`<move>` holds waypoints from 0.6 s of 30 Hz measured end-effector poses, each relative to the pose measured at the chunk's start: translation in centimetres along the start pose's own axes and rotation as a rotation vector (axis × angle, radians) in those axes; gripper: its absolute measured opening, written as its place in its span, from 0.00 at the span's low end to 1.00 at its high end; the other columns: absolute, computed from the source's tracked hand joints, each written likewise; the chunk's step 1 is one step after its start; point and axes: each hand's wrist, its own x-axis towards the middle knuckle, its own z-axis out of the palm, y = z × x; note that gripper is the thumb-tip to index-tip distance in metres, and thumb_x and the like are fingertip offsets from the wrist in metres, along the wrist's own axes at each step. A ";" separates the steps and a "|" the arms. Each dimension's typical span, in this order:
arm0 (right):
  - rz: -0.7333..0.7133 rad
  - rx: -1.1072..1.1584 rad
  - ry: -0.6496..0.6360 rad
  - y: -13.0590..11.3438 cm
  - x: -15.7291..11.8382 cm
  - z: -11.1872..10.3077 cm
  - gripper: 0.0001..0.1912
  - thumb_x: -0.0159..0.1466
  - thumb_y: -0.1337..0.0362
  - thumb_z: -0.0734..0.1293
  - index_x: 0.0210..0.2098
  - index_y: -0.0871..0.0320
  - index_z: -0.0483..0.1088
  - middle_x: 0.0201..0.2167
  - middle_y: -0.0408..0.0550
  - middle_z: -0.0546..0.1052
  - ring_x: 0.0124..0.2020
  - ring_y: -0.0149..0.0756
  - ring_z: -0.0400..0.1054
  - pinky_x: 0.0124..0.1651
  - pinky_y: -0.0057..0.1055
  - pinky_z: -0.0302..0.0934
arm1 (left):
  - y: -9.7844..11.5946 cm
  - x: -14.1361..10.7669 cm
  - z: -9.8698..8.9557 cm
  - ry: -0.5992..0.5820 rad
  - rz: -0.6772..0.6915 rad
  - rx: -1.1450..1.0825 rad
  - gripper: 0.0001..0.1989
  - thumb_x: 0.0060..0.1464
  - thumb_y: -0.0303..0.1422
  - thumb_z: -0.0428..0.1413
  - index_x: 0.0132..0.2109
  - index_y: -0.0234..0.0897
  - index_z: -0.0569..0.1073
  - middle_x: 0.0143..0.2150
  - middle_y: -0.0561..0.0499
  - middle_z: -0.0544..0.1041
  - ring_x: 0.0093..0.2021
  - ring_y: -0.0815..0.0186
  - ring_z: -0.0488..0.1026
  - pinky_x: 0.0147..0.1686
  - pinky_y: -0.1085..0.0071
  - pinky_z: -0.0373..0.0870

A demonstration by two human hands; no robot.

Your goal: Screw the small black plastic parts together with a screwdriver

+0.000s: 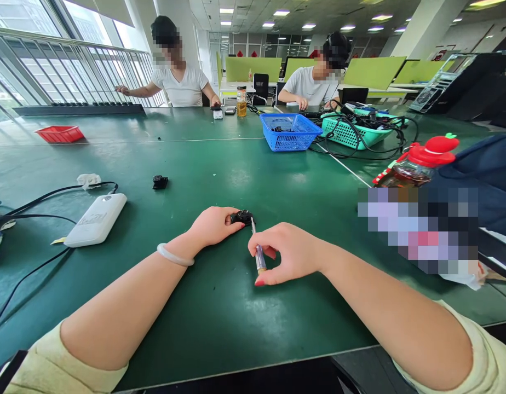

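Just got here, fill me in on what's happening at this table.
The left hand steadies a small black part on the green table, while the right hand holds a slim screwdriver-like tool with its tip at that part. A second black piece lies farther off, near a white power bank-like device. Across the table, two people in white tops are also busy with their hands.

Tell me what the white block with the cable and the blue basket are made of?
The white block looks like smooth plastic, softly glossy, judging by its rounded edges and pale sheen; a painted metal shell is possible. The blue basket seems to be molded plastic, with even color and regular holes.
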 end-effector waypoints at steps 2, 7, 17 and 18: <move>-0.009 0.034 -0.006 0.3 0.0 0.0 0.20 0.53 0.46 0.73 0.33 0.55 0.69 0.21 0.36 0.67 0.23 0.27 0.59 0.28 0.25 0.52 | 0.1 -0.1 0.0 -0.005 -0.008 -0.002 0.21 0.55 0.46 0.53 0.50 0.42 0.78 0.25 0.54 0.73 0.26 0.65 0.67 0.25 0.70 0.56; -0.012 0.075 -0.016 0.4 0.0 0.1 0.20 0.53 0.47 0.73 0.34 0.56 0.69 0.23 0.38 0.68 0.24 0.27 0.59 0.28 0.25 0.53 | 0.3 -0.1 -0.2 -0.013 -0.011 0.002 0.21 0.55 0.45 0.53 0.50 0.42 0.78 0.25 0.54 0.72 0.26 0.65 0.67 0.25 0.70 0.55; 0.014 0.113 -0.013 0.9 0.1 0.0 0.19 0.54 0.49 0.73 0.34 0.56 0.68 0.25 0.39 0.70 0.24 0.27 0.59 0.27 0.24 0.53 | 0.3 -0.3 -0.2 -0.010 0.000 -0.014 0.20 0.55 0.45 0.53 0.48 0.41 0.78 0.24 0.54 0.71 0.25 0.65 0.65 0.25 0.69 0.55; 0.015 0.115 -0.015 0.9 0.1 0.0 0.19 0.54 0.49 0.73 0.34 0.56 0.68 0.25 0.39 0.70 0.24 0.27 0.59 0.27 0.24 0.53 | 0.2 -0.2 -0.1 -0.009 0.005 -0.016 0.20 0.55 0.45 0.53 0.48 0.41 0.78 0.24 0.54 0.71 0.25 0.65 0.65 0.25 0.69 0.55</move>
